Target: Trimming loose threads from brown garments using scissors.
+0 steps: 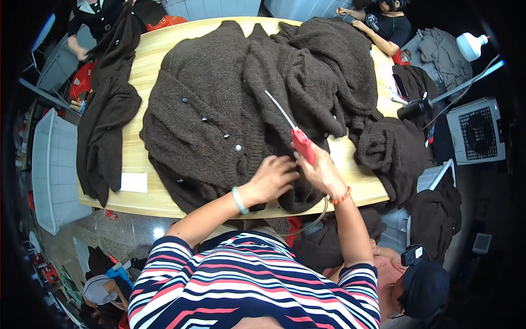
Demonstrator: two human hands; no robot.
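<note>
I see my right hand [322, 171] wrapped around a red tagging gun [302, 144], its fingers hidden behind it. My left hand [272, 178] pinches the brown cardigan [219, 109] spread across the bench [143, 60], beside the gun. Another cardigan [107, 109] drapes the bench's left edge.

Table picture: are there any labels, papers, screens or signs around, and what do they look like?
White paper slip: blank-looking rectangle, flat on the wooden table at its near left edge, beside a hanging dark garment.
Dark phone-like slab: narrow, black, on pale papers at the table's right edge; too small to tell if its screen is lit.
No signs or packages show clearly.
</note>
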